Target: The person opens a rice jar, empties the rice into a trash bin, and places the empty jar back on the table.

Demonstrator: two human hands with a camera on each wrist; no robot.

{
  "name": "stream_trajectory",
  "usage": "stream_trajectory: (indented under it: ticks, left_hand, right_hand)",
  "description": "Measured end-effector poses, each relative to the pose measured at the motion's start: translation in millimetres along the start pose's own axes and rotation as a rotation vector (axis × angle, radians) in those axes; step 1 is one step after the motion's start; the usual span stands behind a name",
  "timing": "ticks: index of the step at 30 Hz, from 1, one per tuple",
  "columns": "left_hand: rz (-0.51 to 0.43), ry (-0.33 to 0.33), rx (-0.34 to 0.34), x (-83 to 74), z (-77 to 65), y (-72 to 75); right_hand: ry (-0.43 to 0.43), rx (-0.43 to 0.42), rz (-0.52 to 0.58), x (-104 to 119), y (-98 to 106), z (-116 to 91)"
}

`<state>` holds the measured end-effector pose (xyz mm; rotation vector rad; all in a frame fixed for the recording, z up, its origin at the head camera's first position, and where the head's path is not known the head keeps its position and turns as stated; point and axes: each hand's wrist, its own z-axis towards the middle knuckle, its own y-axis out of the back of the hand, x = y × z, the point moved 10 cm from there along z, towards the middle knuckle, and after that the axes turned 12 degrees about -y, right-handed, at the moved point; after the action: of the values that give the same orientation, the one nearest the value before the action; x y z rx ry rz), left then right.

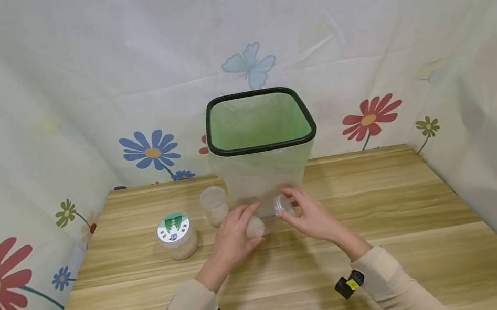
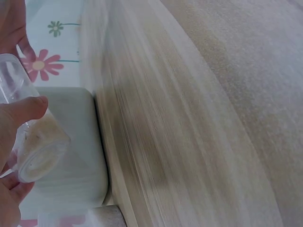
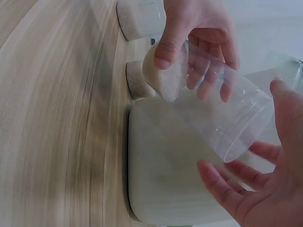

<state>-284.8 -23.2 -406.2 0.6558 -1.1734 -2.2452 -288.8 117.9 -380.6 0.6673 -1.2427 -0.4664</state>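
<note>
My left hand (image 1: 233, 236) grips a clear plastic jar (image 3: 208, 111) near its base, thumb on one side and fingers on the other. The jar is tilted well over on its side, its mouth towards my right hand (image 1: 312, 217). White grains (image 3: 173, 80), perhaps rice, are heaped at its base end. Around the mouth, the right hand's fingers (image 3: 220, 187) are spread and loosely bent, with thumb and fingers on opposite sides of the rim; whether they touch it I cannot tell.
Behind the hands stands a light green bin (image 1: 261, 174) with a black rim. Left of it is a lidless clear jar (image 1: 215, 210) with pale contents. Further left is a jar (image 1: 179, 239) with a green-and-white label on top. A flowered curtain (image 1: 160, 67) surrounds the wooden table (image 1: 269, 300).
</note>
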Motion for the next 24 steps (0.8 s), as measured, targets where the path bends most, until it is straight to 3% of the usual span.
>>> stream_trajectory:
  ticks: [4,16,24]
  left_hand:
    - [-0.009,-0.004,-0.003,-0.4,-1.2,-0.3]
    - [-0.028,0.009,-0.002,3.4,-5.1,1.2]
    - [-0.020,0.000,-0.013,6.0,-6.3,4.6]
  right_hand:
    - [-0.028,0.015,-0.003,-2,-1,1]
    - [0.065,0.126,0.110,6,-8,0]
    - [0.135,0.142,0.148,12,-10,-1]
